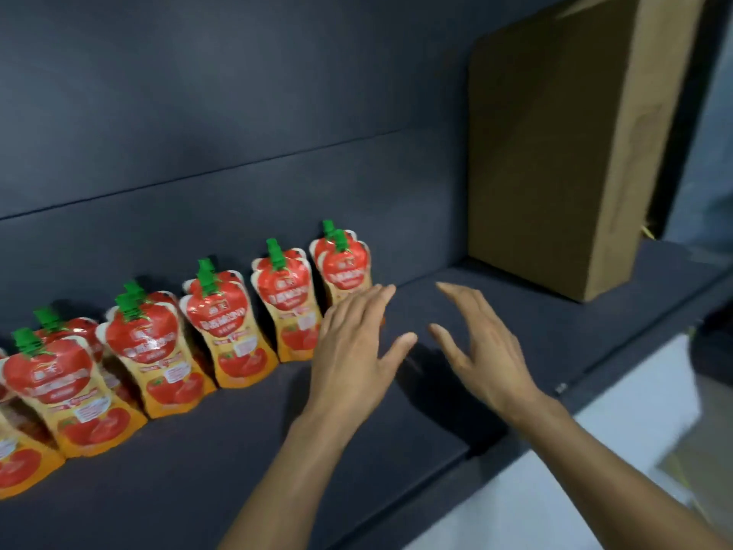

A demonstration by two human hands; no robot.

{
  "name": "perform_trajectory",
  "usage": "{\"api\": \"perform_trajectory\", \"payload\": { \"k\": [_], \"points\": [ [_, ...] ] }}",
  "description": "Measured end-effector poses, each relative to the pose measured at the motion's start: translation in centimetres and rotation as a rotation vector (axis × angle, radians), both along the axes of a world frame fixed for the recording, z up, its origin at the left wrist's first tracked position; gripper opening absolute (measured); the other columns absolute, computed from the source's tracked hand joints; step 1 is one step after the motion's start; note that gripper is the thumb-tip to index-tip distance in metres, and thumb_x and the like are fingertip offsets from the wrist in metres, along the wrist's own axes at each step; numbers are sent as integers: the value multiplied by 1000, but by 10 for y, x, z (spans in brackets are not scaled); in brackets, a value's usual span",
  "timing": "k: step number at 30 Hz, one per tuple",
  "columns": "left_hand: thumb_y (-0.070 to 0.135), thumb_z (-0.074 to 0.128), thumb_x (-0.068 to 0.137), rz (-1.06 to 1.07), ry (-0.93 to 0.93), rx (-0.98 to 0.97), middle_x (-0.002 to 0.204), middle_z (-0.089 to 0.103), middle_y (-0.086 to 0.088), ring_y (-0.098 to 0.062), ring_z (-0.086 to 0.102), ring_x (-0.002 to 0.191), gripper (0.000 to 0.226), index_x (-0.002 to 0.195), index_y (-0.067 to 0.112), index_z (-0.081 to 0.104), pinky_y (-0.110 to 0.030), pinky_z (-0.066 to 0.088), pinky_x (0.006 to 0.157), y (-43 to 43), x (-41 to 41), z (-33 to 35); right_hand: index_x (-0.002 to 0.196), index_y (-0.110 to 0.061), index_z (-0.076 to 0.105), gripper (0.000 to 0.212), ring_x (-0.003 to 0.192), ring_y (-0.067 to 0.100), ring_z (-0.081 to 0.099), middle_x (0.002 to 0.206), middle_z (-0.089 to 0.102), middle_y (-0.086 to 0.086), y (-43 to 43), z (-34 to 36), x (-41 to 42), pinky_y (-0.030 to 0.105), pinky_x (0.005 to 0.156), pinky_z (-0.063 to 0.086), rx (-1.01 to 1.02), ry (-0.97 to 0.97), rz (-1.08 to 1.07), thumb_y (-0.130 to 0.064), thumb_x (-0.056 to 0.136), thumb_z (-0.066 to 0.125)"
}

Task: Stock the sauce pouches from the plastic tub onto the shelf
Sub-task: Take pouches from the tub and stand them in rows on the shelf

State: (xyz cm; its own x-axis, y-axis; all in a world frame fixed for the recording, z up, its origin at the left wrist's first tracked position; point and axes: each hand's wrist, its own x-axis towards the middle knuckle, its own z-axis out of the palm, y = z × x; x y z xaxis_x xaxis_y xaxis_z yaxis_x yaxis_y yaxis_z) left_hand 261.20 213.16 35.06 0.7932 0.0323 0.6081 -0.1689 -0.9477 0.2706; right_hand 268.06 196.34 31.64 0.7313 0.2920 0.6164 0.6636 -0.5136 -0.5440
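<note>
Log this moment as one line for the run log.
phase: between placements | left hand: open, empty, beside rightmost pouch | right hand: open, empty | shelf: pouches upright in a row | cardboard box: right end

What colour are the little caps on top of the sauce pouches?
Green. The caps on the sauce pouches show clearly in the head view.

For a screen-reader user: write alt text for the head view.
Two empty, open hands, left hand and right hand, hover over a dark shelf just right of a row of red and orange sauce pouches with green caps standing upright. A tall cardboard box stands at the shelf's far right.
</note>
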Motion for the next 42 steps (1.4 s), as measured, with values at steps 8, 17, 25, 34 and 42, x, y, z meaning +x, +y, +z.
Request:
{"api": "perform_trajectory", "payload": {
  "k": [8, 17, 25, 34, 42],
  "points": [
    [39, 59, 92, -337, 161, -162, 128, 55, 17, -4, 50, 118, 46, 137, 33, 48, -29, 45, 93, -153, -6, -50, 129, -35, 46, 39, 105, 5, 58, 119, 54, -19, -146, -73, -72, 32, 79, 52, 126, 79, -371, -29, 93, 58],
    [38, 61, 91, -626, 590, -123, 116, 63, 20, -2, 58, 101, 32, 122, 35, 57, -27, 49, 88, -376, 20, -142, 117, -20, 62, 27, 93, 9, 61, 108, 63, -10, -368, -160, -112, 28, 81, 49, 249, 367, -784, -20, 90, 63],
    [32, 66, 89, -779, 1154, -234, 99, 66, 16, 4, 61, 84, 32, 120, 26, 62, -25, 53, 85, -565, 35, -264, 95, -19, 66, 10, 86, 14, 64, 91, 69, -4, -548, -265, -148, 28, 76, 50, 410, 911, -996, -12, 89, 62],
    [26, 64, 91, -636, 1449, -189, 119, 65, -2, -14, 62, 106, 35, 123, 13, 58, -30, 52, 93, -656, 73, -409, 75, -8, 64, 20, 74, 28, 63, 85, 66, 16, -632, -385, -155, 43, 70, 56, 748, 1462, -1141, -8, 92, 54],
    [36, 44, 99, -639, 1320, 178, 152, 39, -5, -25, 38, 139, 55, 150, 15, 34, -40, 34, 110, -709, 94, -481, 103, -8, 64, 26, 87, 27, 65, 98, 68, 11, -643, -449, -126, 40, 81, 54, 850, 1606, -1218, -27, 86, 65]
  ]
}}
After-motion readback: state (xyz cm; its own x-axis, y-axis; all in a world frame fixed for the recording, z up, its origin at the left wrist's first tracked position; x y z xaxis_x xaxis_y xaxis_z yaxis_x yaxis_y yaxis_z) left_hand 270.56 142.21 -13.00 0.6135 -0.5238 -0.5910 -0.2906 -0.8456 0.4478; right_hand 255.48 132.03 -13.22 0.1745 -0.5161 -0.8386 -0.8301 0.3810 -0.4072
